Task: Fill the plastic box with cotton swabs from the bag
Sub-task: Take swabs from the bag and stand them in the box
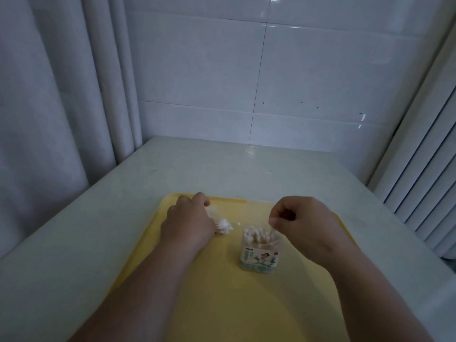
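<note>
A clear plastic box (259,253) with a printed label stands upright on the yellow tray (222,292), packed with cotton swabs standing on end. My right hand (306,223) hovers just above and right of the box and pinches a single cotton swab (272,229) whose lower end reaches into the box. The clear bag of cotton swabs (222,224) lies on the tray to the left of the box. My left hand (188,218) rests on the bag with curled fingers and covers most of it; white swab tips show at its right side.
The tray sits on a pale countertop (222,169) against a white tiled wall (271,82). A curtain (49,95) hangs at the left and a ribbed white panel (424,181) stands at the right.
</note>
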Available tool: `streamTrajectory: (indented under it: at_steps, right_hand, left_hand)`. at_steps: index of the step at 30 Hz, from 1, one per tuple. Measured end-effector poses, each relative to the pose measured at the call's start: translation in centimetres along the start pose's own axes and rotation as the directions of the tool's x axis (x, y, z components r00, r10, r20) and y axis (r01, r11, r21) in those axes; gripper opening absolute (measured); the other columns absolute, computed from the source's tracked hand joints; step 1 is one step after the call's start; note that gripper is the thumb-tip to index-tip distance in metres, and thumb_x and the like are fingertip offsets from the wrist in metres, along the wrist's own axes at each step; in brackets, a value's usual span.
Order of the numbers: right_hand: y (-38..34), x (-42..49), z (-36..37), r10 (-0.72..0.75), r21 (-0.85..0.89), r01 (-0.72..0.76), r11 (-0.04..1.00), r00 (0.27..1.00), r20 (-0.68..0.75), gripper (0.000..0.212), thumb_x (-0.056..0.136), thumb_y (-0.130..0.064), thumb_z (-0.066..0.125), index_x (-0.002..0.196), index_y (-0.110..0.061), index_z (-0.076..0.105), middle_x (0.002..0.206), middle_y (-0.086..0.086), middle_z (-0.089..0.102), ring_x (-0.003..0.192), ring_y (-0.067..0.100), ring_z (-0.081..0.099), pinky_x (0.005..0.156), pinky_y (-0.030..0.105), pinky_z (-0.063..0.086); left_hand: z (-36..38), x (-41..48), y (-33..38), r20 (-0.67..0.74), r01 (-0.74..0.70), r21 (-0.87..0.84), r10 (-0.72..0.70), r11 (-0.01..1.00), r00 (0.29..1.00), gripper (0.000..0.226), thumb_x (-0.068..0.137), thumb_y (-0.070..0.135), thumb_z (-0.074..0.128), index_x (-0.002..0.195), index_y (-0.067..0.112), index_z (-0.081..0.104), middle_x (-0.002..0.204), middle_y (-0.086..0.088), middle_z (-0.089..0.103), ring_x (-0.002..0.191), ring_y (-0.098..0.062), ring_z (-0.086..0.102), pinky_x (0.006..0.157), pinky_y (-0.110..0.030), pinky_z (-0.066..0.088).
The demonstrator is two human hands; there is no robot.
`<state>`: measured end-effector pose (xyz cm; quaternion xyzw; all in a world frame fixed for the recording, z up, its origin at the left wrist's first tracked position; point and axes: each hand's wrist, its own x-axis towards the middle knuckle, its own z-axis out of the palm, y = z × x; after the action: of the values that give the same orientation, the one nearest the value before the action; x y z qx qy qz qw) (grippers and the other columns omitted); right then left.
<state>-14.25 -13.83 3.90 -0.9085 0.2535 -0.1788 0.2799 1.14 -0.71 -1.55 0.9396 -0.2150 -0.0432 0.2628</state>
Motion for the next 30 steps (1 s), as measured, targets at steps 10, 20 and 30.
streamTrajectory:
  at_steps: [10,20,30]
  right_hand:
    - [0.0,0.2,0.7,0.074,0.034,-0.078,0.996,0.992,0.105,0.023,0.078,-0.016,0.072,0.061,-0.032,0.072,0.061,-0.015,0.063,0.063,0.003,0.059,0.055,0.020,0.045]
    - [-0.1,0.1,0.6,-0.011,0.341,0.070,0.938,0.985,-0.172,0.014,0.086,-0.021,0.063,0.087,-0.032,0.071,0.075,-0.010,0.069,0.061,0.006,0.060,0.059,0.020,0.051]
    - [-0.6,-0.1,0.9,-0.142,0.344,0.199,0.918,0.972,-0.185,0.023,0.094,-0.024,0.055,0.102,-0.044,0.062,0.091,-0.016,0.064,0.076,-0.005,0.060,0.065,0.006,0.046]
  left_hand:
    - [-0.6,0.4,0.4,-0.313,-0.117,-0.545,-0.072,0.830,0.947,0.048,0.085,-0.001,0.055,0.124,0.028,0.054,0.119,-0.002,0.055,0.093,-0.020,0.057,0.068,-0.027,0.040]
    - [-1.6,-0.6,1.2,-0.420,-0.309,-0.790,-0.101,0.529,0.902,0.044,0.087,0.004,0.065,0.111,0.038,0.054,0.100,0.010,0.065,0.085,-0.003,0.065,0.059,-0.009,0.046]
    - [-1.1,-1.3,1.9,-0.439,-0.477,-0.765,0.191,0.434,0.878,0.056,0.086,-0.002,0.065,0.104,0.050,0.056,0.098,0.009,0.066,0.094,-0.012,0.067,0.078,-0.035,0.056]
